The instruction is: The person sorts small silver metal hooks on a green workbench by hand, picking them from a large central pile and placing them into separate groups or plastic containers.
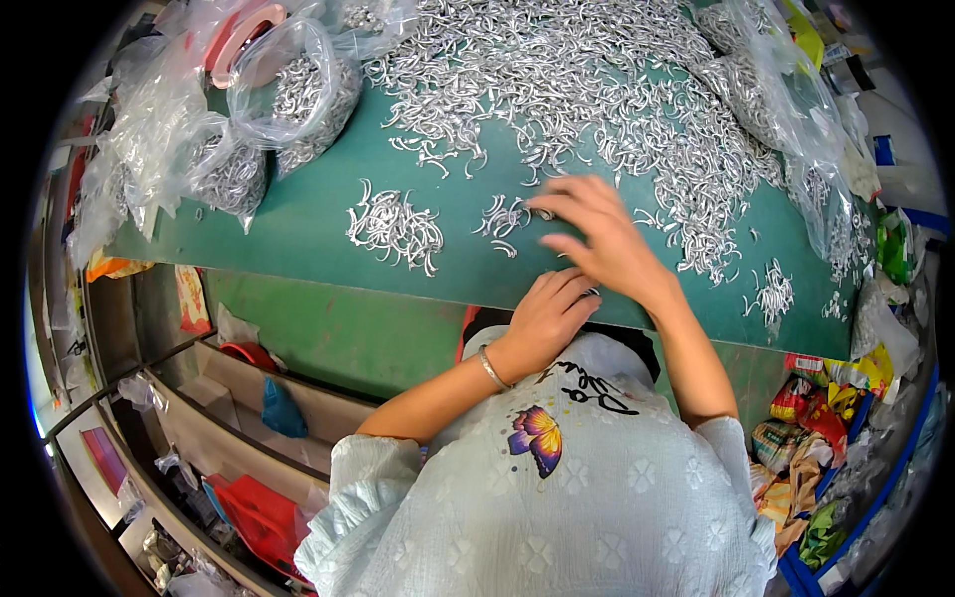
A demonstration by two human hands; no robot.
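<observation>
My right hand [597, 234] lies flat on the green table top [298, 219], fingers spread, its fingertips touching small silver metal hooks [502, 219] in a little heap. My left hand [552, 313] rests at the table's near edge, fingers curled, with a bracelet on the wrist; whether it grips any hooks is hidden. A second small heap of hooks [395, 227] lies further left. A big spread of the same silver hooks [587, 90] covers the far and right part of the table.
Clear plastic bags of hooks [298, 95] stand at the far left, more bags [786, 99] at the far right. Below the table on the left are shelves with red items [264, 512]. Colourful wrappers [806, 438] pile up at the right.
</observation>
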